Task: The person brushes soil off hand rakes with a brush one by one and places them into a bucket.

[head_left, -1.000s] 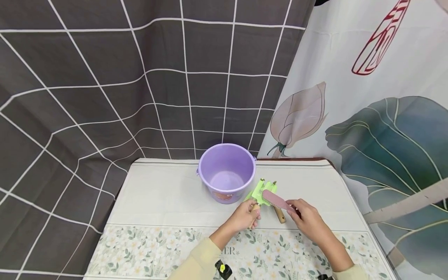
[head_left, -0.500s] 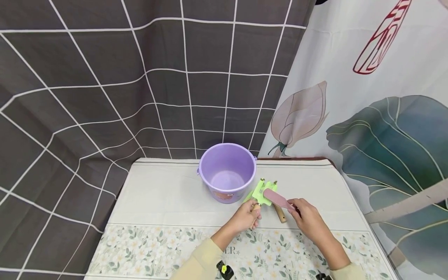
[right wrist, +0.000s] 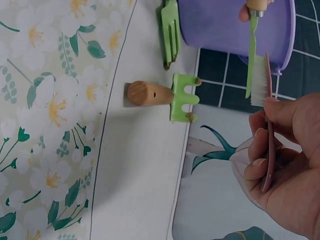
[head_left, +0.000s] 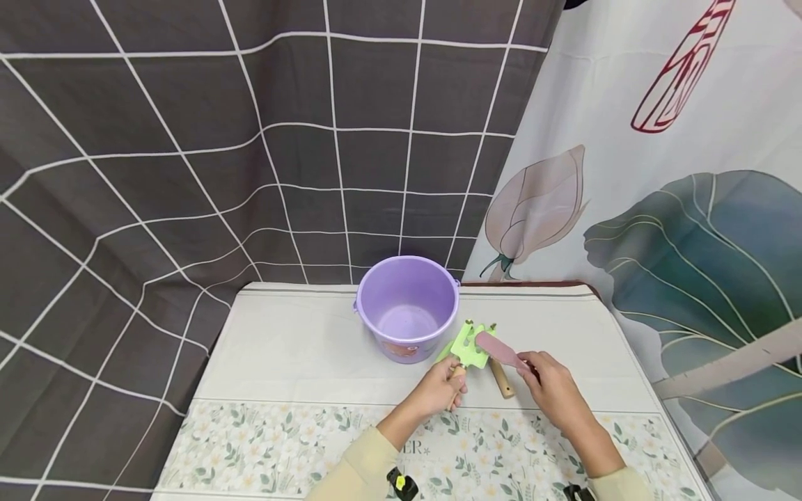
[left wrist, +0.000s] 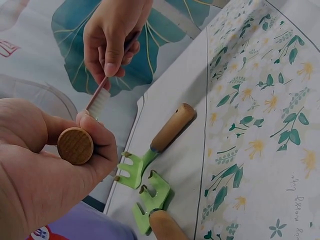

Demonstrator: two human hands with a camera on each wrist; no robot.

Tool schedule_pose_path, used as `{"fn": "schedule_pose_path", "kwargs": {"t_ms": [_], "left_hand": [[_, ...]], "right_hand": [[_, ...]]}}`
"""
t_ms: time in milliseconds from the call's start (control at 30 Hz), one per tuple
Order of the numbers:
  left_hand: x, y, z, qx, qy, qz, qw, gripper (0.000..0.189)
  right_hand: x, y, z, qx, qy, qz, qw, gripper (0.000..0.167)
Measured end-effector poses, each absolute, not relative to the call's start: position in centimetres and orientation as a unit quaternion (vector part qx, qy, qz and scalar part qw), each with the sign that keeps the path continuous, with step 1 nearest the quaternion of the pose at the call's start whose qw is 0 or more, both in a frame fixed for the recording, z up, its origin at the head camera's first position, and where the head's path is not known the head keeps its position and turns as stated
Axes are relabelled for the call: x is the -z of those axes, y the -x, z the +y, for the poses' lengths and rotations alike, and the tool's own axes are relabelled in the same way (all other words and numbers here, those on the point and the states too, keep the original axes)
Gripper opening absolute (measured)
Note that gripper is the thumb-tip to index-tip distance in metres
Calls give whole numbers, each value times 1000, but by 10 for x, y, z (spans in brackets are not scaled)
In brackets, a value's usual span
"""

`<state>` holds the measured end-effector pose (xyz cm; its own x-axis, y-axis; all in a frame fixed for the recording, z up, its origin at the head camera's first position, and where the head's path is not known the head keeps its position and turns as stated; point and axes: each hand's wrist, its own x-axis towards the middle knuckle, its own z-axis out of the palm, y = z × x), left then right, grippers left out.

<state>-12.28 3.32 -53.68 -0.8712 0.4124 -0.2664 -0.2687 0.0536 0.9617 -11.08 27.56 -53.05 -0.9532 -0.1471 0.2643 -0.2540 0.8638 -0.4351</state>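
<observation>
My left hand (head_left: 441,385) grips the wooden handle (left wrist: 75,146) of a small green garden tool (head_left: 466,348), its green head pointing away from me in the head view. In the right wrist view that green head appears edge-on. My right hand (head_left: 551,390) pinches a pink brush (head_left: 495,349) with white bristles (right wrist: 259,82). The bristles face the tool's green head and lie right against it. Below them on the table are a small green rake (right wrist: 185,97) with a wooden handle and a green fork (right wrist: 170,32). The held tool partly hides both in the head view.
A purple bucket (head_left: 406,348) stands behind and left of the hands. The table (head_left: 282,341) has a white cover with a floral band at the front. A dark checked curtain (head_left: 288,153) and a white printed curtain (head_left: 564,223) hang behind.
The brush has shifted slightly to the right and away across the green tool head, with my right hand moving right. My left hand, the bucket and the other tools stay nearly where they were.
</observation>
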Motion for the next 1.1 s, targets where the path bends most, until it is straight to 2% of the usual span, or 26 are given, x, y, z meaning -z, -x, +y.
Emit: {"fn": "schedule_pose_path", "kwargs": {"t_ms": [633,900,1100], "left_hand": [[541,122,32,-690,-41,675,258,27],[543,122,31,-696,-43,668,260,33],[543,122,30,-697,-41,667,260,34]], "right_hand": [[521,115,277,-247,-89,-957,121,25],[522,105,270,-250,-143,-955,70,20],[527,107,269,-235,-142,-960,55,18]]}}
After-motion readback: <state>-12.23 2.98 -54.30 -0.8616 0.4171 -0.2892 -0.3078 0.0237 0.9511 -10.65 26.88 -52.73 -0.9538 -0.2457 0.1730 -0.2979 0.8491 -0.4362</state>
